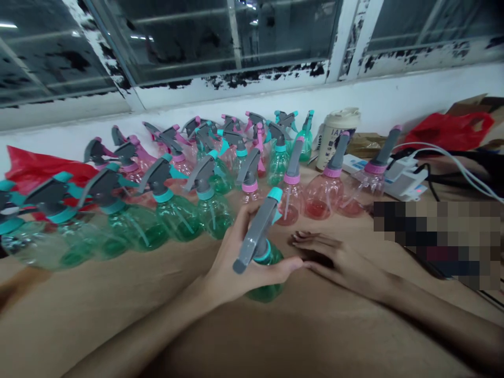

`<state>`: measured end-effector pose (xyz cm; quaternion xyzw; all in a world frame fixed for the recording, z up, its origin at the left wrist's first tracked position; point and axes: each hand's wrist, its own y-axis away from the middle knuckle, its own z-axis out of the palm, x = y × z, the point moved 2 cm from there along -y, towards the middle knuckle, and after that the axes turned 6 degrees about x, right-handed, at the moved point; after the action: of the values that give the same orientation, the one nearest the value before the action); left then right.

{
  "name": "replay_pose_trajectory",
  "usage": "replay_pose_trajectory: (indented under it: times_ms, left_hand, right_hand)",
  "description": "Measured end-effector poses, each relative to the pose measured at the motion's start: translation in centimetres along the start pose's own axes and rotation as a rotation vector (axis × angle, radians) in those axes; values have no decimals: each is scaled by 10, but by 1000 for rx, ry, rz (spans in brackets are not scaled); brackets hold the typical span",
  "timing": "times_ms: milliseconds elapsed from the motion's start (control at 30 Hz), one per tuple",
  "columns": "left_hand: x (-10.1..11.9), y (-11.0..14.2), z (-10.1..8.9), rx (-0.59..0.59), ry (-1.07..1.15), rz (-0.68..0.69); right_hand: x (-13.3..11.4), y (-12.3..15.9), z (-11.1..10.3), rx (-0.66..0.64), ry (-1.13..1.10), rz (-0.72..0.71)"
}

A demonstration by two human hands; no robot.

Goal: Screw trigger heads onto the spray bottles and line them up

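My left hand (232, 262) is wrapped around the neck of a green spray bottle (266, 291) with a grey and teal trigger head, near the front of the row. Its fingers pass behind the bottle, and the thumb lies along its near side. To the right, my right hand (336, 257) lies low over the brown table (307, 331), fingers stretched out and holding nothing. The left thumb tip comes close to it; whether they touch I cannot tell. Just behind stand a pink spray bottle (290, 205) and another green spray bottle (214, 212).
Several more green and pink spray bottles crowd the back and left of the table. A paper coffee cup (336, 137), a white power strip (405, 181) with cables and a red plastic bag (449, 131) lie at the back right. Another red bag (43, 168) is at left. Windows (232, 42) stand behind.
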<state>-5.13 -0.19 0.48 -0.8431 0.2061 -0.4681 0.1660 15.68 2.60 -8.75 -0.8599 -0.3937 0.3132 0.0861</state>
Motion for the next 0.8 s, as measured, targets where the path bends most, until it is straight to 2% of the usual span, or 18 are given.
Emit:
replay_pose_trajectory:
  times_ms: [133, 367, 533, 667, 800]
  left_hand:
    - [-3, 8, -4, -50, -47, -80]
    - [-5, 21, -11, -41, 3, -156]
    - [7, 25, -21, -51, -131, -88]
    - [14, 35, -38, -37, -187, -62]
    - [18, 56, -71, 38, -240, -103]
  right_hand:
    - [0, 0, 0, 17, 4, 5]
    - [0, -2, 2, 22, 55, -18]
    - [0, -7, 4, 11, 110, -45]
    - [-8, -12, 6, 36, 165, -43]
    - [-32, -25, 7, 22, 214, -87]
